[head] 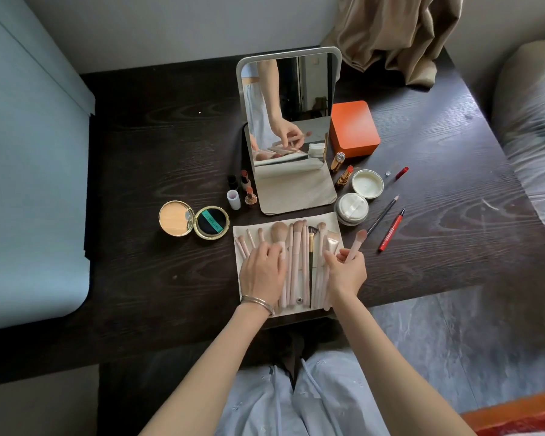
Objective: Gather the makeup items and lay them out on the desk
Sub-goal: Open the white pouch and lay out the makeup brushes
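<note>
An opened cream brush pouch (pixel 334 223) lies on the dark desk (pixel 158 158) with several pink brushes (pixel 296 247) in it. My left hand (pixel 261 272) rests flat on the pouch's left side, fingers straight over the brushes. Over the pouch's right edge, my right hand (pixel 346 269) pinches one pink brush (pixel 357 242), its head pointing up and to the right. An open gold powder compact (pixel 193 222) lies to the left. Lipsticks (pixel 245 187) stand beside the mirror base. A jar (pixel 351 209) and its lid (pixel 367 183) lie to the right, with pencils (pixel 390 228).
A standing mirror (pixel 288 121) is at the desk's middle, with an orange box (pixel 354 129) to its right. A tan cloth (pixel 397 36) hangs at the back right. A pale blue surface (pixel 29 184) borders the desk on the left, bedding (pixel 535 146) on the right.
</note>
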